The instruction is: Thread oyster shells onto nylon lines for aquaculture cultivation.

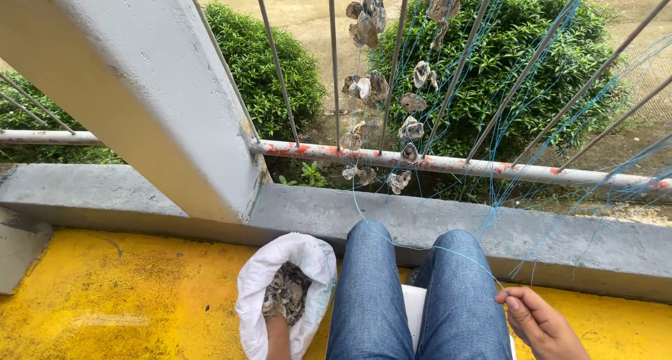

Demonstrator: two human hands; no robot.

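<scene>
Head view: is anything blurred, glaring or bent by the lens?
Head view: soft daylight, no glare or hard shadows; the railing bars fan outward, wide-lens distortion; the left hand sits inside the sack, largely hidden; the right hand and blue line look sharp.

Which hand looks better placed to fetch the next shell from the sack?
The left hand, probably: it already reaches into the white sack of shells. The right hand pinches the blue line.
</scene>
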